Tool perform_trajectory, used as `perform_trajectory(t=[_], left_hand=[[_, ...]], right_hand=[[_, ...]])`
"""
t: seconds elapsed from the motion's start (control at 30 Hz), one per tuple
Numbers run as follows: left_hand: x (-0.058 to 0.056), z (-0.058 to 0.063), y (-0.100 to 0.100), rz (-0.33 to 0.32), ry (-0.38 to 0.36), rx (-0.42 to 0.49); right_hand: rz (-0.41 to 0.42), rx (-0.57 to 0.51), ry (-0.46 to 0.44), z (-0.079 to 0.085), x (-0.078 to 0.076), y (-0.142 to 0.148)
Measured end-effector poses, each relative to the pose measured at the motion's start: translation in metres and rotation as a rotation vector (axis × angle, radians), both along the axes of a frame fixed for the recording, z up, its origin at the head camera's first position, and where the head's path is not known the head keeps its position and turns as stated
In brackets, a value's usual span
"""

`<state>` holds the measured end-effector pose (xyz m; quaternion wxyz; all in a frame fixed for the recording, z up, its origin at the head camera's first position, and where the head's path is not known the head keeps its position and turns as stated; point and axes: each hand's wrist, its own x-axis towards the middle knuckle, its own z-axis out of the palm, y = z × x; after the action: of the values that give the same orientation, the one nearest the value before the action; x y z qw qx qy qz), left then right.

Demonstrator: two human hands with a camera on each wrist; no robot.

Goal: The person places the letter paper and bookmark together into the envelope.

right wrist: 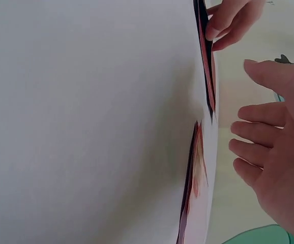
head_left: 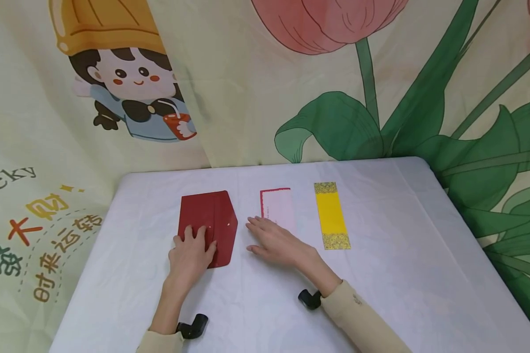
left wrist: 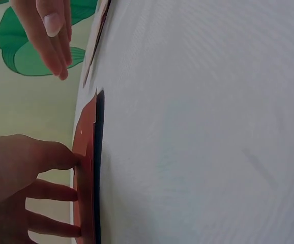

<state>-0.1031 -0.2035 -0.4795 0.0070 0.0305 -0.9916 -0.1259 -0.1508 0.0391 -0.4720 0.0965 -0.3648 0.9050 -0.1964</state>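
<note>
On the left part of the table lies a red paper envelope [head_left: 197,209] with a pointed flap at its right side. My left hand [head_left: 190,260] rests on it, its spread fingertips and thumb touching the surface; the left wrist view shows these fingers against the envelope [left wrist: 87,132] from the side. Just right of the envelope, my right hand [head_left: 276,242] hovers with fingers extended and holds nothing. It partly covers a pale pink card [head_left: 279,201] with a red scalloped border. In the right wrist view the right hand [right wrist: 274,147] is apart from the papers.
A yellow paper strip [head_left: 331,213] with glittery gold ends lies right of the card. All the papers lie on a white cloth-covered table [head_left: 406,255]. Behind it hangs a printed curtain [head_left: 234,88] with flowers and a cartoon figure.
</note>
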Motion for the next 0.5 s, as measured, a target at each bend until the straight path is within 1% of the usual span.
perform_trajectory(t=[0.07, 0.2, 0.3, 0.5], left_hand=[[0.0, 0.0, 0.0, 0.004, -0.001, 0.001], [-0.001, 0.002, -0.001, 0.012, -0.006, 0.008], [-0.001, 0.003, -0.001, 0.011, -0.009, 0.012], [-0.001, 0.003, -0.002, 0.003, -0.02, 0.014]], right_hand=[[0.01, 0.022, -0.013, 0.001, 0.0, -0.005], [0.033, 0.032, -0.023, 0.001, 0.001, -0.017], [0.044, 0.039, -0.017, 0.0, 0.0, -0.026], [0.024, 0.07, -0.021, -0.003, 0.0, -0.042]])
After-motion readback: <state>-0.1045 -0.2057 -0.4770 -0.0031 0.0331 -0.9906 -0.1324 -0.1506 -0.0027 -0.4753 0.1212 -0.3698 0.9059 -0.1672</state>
